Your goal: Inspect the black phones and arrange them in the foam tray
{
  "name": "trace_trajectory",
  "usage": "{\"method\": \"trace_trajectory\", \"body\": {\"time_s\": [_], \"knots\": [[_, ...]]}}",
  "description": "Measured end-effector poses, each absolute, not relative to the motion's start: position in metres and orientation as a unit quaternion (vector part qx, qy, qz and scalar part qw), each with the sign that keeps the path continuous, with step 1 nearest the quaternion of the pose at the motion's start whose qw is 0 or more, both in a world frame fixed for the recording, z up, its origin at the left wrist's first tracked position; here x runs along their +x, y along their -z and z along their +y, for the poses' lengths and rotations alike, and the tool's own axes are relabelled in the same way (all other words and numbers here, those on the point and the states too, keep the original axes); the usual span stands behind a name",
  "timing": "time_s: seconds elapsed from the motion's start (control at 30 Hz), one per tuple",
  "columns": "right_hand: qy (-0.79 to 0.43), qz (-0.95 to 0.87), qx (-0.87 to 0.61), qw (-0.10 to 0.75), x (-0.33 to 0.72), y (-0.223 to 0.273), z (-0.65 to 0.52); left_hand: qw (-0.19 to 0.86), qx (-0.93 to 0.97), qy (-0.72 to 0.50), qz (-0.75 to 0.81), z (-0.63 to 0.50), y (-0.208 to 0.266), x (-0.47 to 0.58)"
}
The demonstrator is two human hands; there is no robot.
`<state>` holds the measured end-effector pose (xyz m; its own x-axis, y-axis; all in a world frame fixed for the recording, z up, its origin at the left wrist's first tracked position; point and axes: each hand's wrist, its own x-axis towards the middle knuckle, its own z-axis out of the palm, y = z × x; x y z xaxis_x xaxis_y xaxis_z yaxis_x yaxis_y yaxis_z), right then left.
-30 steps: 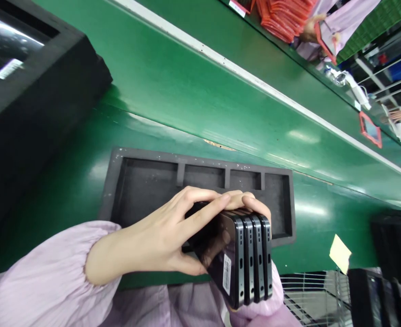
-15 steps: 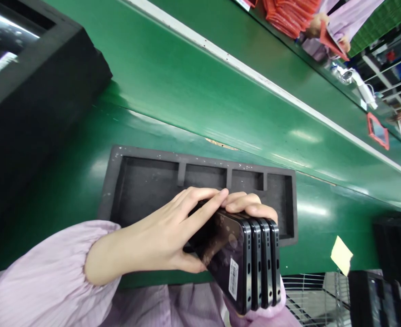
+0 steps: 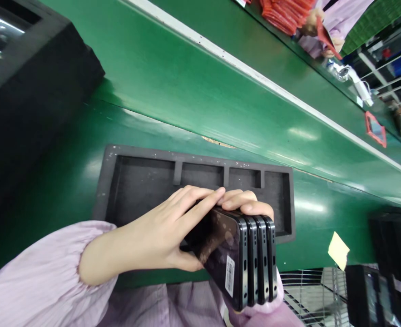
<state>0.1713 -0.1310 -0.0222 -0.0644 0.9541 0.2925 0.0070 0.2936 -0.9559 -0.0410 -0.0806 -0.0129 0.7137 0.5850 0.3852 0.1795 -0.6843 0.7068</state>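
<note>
Several black smartphones (image 3: 225, 243) stand side by side in a stack over the near part of a black foam tray (image 3: 200, 158). Their port edges face me, and the nearest screen carries a white barcode sticker (image 3: 230, 276). My left hand (image 3: 166, 231) is closed on the far left end of the stack, fingers over the top and thumb below. From behind and the right, my right hand (image 3: 246, 202) wraps its fingers over the top edges; its thumb and palm are hidden. Of the tray's compartments, the parts not behind my hands show bare black floors.
A tall black foam block (image 3: 33, 91) with shiny items stands left. Beyond a white rail (image 3: 200, 41), a co-worker's hands (image 3: 334, 43) hold a red item near red pouches (image 3: 285, 16). At right are a yellow note (image 3: 339, 250), a wire basket (image 3: 300, 290) and black trays (image 3: 396, 250).
The view has shifted slightly, so most things sit a little further left. Both hands keep the same hold on the smartphones.
</note>
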Motion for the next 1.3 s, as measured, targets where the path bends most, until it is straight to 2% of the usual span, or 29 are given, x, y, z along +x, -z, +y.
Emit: {"method": "trace_trajectory", "body": {"time_s": [0.13, 0.63, 0.93, 1.3], "knots": [[-0.391, -0.584, -0.396, 0.59, 0.163, 0.024, -0.128, 0.329, 0.866, -0.307, 0.221, -0.08, 0.012, -0.04], [-0.336, -0.614, -0.431, 0.57, 0.158, 0.024, -0.128, 0.329, 0.862, -0.316, 0.221, -0.082, 0.014, -0.039], [-0.435, -0.591, -0.419, 0.535, 0.172, 0.007, -0.129, 0.33, 0.862, -0.308, 0.23, -0.082, 0.012, -0.039], [-0.457, -0.589, -0.446, 0.495, 0.176, 0.0, -0.124, 0.371, 0.835, -0.33, 0.237, -0.087, 0.022, -0.04]]}}
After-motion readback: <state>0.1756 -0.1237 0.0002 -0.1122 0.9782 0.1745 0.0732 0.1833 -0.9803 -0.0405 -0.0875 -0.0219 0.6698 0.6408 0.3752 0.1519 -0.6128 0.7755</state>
